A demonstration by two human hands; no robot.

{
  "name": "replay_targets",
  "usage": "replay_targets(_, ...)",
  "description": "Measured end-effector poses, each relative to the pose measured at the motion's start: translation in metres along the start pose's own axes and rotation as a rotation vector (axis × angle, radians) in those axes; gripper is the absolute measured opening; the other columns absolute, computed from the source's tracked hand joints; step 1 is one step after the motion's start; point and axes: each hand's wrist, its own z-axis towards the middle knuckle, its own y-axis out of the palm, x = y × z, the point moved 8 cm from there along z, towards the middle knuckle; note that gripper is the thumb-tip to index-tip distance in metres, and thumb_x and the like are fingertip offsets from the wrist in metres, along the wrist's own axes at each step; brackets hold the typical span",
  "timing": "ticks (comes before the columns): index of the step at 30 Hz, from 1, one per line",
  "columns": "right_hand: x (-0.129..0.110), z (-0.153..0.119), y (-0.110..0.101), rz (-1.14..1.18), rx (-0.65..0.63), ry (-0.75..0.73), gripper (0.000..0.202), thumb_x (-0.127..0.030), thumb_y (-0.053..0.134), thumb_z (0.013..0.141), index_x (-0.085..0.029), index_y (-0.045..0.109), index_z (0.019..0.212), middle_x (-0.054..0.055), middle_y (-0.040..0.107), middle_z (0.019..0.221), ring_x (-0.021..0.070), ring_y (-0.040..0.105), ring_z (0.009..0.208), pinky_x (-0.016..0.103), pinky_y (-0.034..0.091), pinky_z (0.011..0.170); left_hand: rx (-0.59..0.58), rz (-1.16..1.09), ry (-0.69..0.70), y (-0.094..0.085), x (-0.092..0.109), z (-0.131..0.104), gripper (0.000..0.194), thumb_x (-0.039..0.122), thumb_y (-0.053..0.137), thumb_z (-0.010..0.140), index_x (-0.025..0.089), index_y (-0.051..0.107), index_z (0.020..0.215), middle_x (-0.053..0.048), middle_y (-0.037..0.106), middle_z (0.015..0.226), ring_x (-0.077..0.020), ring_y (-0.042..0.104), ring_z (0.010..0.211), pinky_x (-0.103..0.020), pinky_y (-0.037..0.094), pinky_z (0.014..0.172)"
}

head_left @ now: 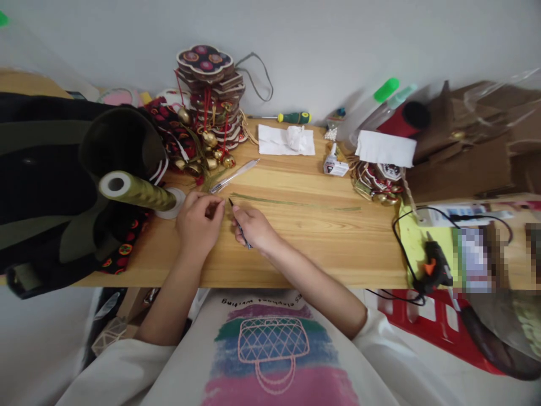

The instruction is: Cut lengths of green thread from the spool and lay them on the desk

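Dark slim tool [242,231] pinched in right fingers [237,212]; tip just beside left fingers [218,211], pressed together, contents unclear.

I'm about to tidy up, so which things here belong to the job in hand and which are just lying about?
Likely in use:
- dark pointed tool, in the right hand
- thin green strands

Apparently lying about:
- screwdriver
- clear pen
- glue gun

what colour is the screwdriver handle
The screwdriver handle is dark green with yellow at both ends, as the head view shows.
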Motion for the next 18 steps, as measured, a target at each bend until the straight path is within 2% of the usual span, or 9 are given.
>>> replay_targets(10,0.008,0.008,0.002,0.084,-0.048,-0.05,0.043,-0.042,0.043,0.099,-0.021,0.041,0.062,-0.008,0.037,0.037,0.0059,0.034,0.03,0.019,0.024,0.034,0.063,-0.064,0.015,-0.005,-0.002,0.0,0.012,0.029,0.06,0.079,0.02,0.066,0.075,-0.001,0.059,0.076,-0.0116,0.052,0.059,-0.027,0.045,0.061)
replay_targets(15,0.004,0.0,-0.006,0.117,-0.114,-0.137,0.048,-0.06,0.042,0.093,-0.02,0.045,0.066,-0.008,0.041,0.036,0.0063,0.032,0.029,0.02,0.023,0.034,0.099,-0.13,-0.005,-0.01,-0.004,0.0,0.015,0.033,0.06,0.08,0.02,0.066,0.075,-0.001,0.059,0.077,-0.0124,0.053,0.063,-0.027,0.046,0.06)
replay_targets(18,-0.001,-0.015,-0.019,0.159,-0.153,-0.24,0.056,-0.072,0.038,0.086,-0.02,0.05,0.071,-0.007,0.043,0.037,0.0072,0.032,0.031,0.021,0.023,0.034,0.104,-0.186,0.022,-0.018,0.005,-0.003,0.014,0.033,0.062,0.079,0.02,0.066,0.075,-0.001,0.06,0.076,-0.0122,0.054,0.064,-0.026,0.045,0.057)
